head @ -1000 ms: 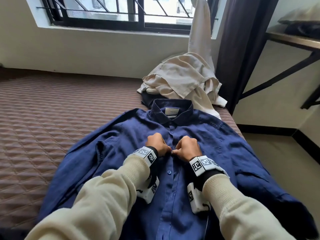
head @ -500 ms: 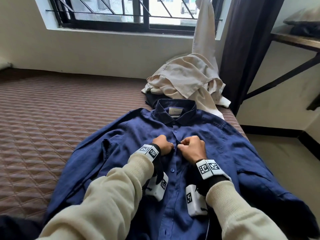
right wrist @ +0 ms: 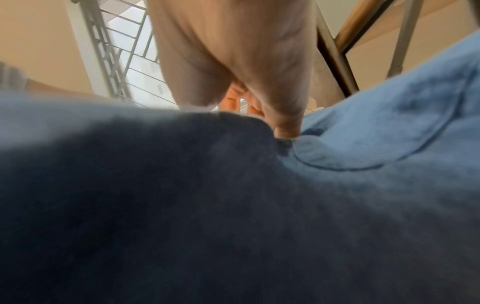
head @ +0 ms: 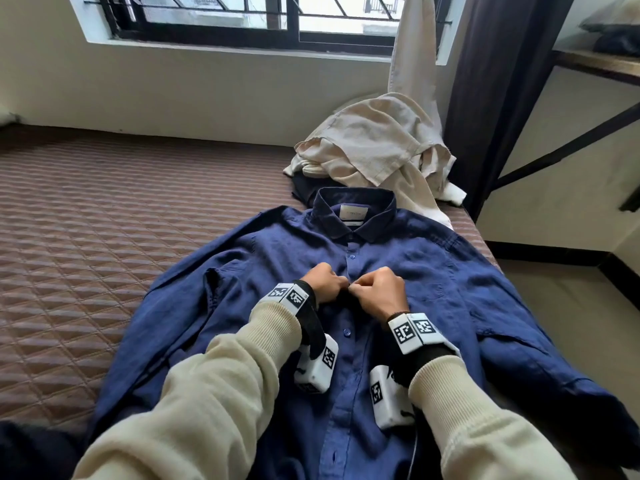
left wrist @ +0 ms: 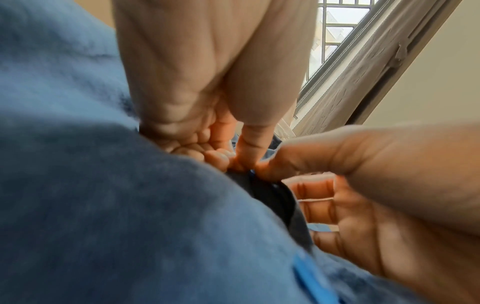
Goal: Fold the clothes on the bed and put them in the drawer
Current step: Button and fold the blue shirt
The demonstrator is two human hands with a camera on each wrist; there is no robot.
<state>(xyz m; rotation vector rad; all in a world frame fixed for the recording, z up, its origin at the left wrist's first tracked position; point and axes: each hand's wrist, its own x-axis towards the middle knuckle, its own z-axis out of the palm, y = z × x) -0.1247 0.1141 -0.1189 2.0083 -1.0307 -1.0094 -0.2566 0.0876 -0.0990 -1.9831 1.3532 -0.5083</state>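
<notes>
My left hand [head: 325, 284] and right hand [head: 379, 291] sit knuckles-up, fists nearly touching, fingers curled in and pinching the front placket of the blue shirt [head: 433, 271] at mid-chest. One blue shirt lies spread face-up on the bed [head: 104, 237], collar away from me, directly under both hands. I count two free buttons below my hands and one above. One crumpled beige garment [head: 374, 147] lies beyond the collar

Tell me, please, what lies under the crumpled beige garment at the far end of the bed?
A dark garment peeks out beneath the beige garment, just beyond the navy shirt's collar. Only its edge shows; the rest is covered, so its type cannot be told.
</notes>
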